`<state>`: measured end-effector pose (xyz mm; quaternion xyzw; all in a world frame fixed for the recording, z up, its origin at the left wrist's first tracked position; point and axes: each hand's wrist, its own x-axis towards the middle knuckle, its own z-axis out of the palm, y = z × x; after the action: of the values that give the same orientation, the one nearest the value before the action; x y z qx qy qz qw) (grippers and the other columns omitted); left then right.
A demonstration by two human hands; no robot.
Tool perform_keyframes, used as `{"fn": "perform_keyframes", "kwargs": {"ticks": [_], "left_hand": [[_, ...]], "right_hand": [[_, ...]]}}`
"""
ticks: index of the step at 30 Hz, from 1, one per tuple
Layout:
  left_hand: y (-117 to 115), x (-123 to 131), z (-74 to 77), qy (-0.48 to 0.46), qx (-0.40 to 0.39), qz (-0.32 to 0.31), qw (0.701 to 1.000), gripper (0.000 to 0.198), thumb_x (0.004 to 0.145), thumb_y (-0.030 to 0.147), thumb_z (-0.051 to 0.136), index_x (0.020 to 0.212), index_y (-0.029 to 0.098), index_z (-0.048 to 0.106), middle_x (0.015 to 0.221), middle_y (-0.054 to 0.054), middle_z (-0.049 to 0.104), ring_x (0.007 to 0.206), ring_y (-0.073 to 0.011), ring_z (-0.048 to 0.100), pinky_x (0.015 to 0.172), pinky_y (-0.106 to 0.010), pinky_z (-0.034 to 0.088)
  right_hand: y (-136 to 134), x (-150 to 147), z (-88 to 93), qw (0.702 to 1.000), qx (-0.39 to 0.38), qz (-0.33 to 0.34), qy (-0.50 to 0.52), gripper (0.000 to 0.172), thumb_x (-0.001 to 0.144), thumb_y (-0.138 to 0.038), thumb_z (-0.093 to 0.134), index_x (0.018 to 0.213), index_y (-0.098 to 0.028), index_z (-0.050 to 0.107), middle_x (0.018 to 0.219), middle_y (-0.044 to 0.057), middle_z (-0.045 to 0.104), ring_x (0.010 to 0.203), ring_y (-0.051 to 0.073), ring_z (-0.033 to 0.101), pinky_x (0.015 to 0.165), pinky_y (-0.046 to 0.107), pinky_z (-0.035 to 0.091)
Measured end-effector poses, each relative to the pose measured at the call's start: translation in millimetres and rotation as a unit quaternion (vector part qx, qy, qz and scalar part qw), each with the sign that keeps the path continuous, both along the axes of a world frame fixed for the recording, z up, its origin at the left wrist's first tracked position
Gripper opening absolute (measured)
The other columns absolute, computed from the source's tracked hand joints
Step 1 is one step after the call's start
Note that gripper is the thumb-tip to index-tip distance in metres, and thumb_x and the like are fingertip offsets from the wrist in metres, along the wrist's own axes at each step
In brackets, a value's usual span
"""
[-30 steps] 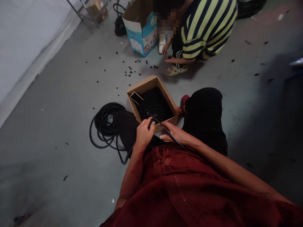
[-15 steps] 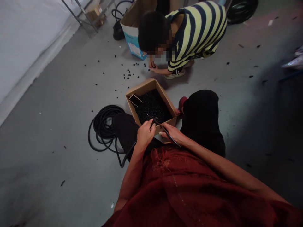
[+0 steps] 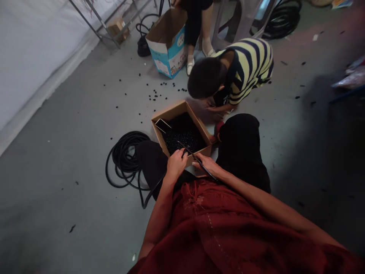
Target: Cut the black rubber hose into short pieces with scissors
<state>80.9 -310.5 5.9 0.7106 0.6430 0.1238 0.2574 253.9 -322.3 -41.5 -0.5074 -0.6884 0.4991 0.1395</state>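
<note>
My left hand (image 3: 176, 161) is closed round the end of a black hose, held over the near edge of an open cardboard box (image 3: 170, 111). The hose runs back past my left forearm towards a loose black coil (image 3: 125, 154) on the floor beside my left leg. In my right hand (image 3: 207, 164) is a pair of long dark scissors (image 3: 203, 166), its handle pointing back along my wrist. The thin blades reach past the fingers of my left hand, over the box. Many small black pieces (image 3: 184, 133) fill the box between my legs.
A person in a striped shirt (image 3: 248, 61) crouches beyond the box. Behind stand a blue and white carton (image 3: 162, 57), another person's legs (image 3: 194, 30) and a plastic chair (image 3: 242, 21). Black bits (image 3: 154, 95) lie scattered on the floor. A metal frame (image 3: 98, 23) stands far left.
The crouching person has bent lower and shifted right, towards the box. The view has tilted up slightly, showing more of the carton and legs. My hands hold nearly the same pose.
</note>
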Motion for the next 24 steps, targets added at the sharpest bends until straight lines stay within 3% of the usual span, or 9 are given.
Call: {"fn": "perform_keyframes", "kwargs": {"ticks": [3,5,7,9,15,20,24], "left_hand": [[3,-6,4.1,-0.063,-0.045,0.011,0.997,0.034,0.092,0.029,0.039,0.105,0.012,0.065,0.108,-0.013,0.067,0.099,-0.0209,0.062,0.09,-0.032,0.046],[4,-13,8.2,-0.118,-0.111,0.028,0.986,0.036,0.092,0.033,0.036,0.09,0.012,0.065,0.088,-0.009,0.068,0.078,-0.0164,0.064,0.075,-0.028,0.049],[4,-19,11.1,-0.18,-0.187,0.048,0.965,0.039,0.091,0.04,0.036,0.079,0.013,0.061,0.067,-0.004,0.063,0.057,-0.0119,0.057,0.059,-0.024,0.046],[3,-24,11.2,-0.248,-0.243,0.068,0.935,0.04,0.088,0.046,0.039,0.074,0.014,0.057,0.057,0.0,0.055,0.049,-0.0098,0.051,0.051,-0.021,0.041],[3,-28,3.3,-0.386,-0.296,0.101,0.868,0.041,0.077,0.053,0.054,0.083,0.012,0.057,0.069,0.0,0.058,0.046,-0.0045,0.042,0.042,-0.018,0.029],[10,-30,-1.3,-0.392,-0.308,0.102,0.861,0.043,0.076,0.052,0.057,0.09,0.011,0.06,0.069,0.0,0.056,0.045,-0.003,0.038,0.04,-0.017,0.025],[13,-35,-15.4,-0.41,-0.322,0.103,0.847,0.044,0.075,0.052,0.059,0.092,0.011,0.061,0.068,0.001,0.056,0.043,-0.0026,0.038,0.04,-0.017,0.024]], "right_hand": [[2,-1,-3.8,1.0,0.005,0.005,-0.014,0.028,0.086,-0.038,0.051,0.106,-0.019,0.054,0.098,0.008,0.063,0.088,0.021,0.059,0.073,0.028,0.04],[4,-1,-4.3,1.0,0.01,0.013,-0.019,0.029,0.086,-0.039,0.051,0.106,-0.019,0.054,0.1,0.009,0.063,0.089,0.022,0.059,0.073,0.027,0.039],[5,-2,-3.4,0.999,0.015,0.02,-0.022,0.029,0.086,-0.038,0.052,0.107,-0.019,0.054,0.101,0.009,0.063,0.089,0.022,0.059,0.073,0.027,0.039],[5,-3,-1.9,0.999,0.021,0.026,-0.024,0.029,0.085,-0.038,0.053,0.107,-0.019,0.054,0.101,0.009,0.063,0.09,0.022,0.059,0.073,0.028,0.039],[7,-3,-1.7,0.999,0.023,0.041,-0.01,0.031,0.085,-0.037,0.053,0.109,-0.019,0.054,0.101,0.009,0.064,0.089,0.022,0.059,0.073,0.028,0.039],[10,-2,-6.9,0.999,0.022,0.043,-0.014,0.028,0.086,-0.037,0.051,0.107,-0.019,0.053,0.096,0.008,0.064,0.086,0.021,0.059,0.071,0.027,0.038],[10,-5,-13.1,0.999,0.006,0.036,-0.03,0.024,0.085,-0.036,0.052,0.104,-0.02,0.053,0.093,0.006,0.064,0.084,0.02,0.059,0.069,0.025,0.037]]}}
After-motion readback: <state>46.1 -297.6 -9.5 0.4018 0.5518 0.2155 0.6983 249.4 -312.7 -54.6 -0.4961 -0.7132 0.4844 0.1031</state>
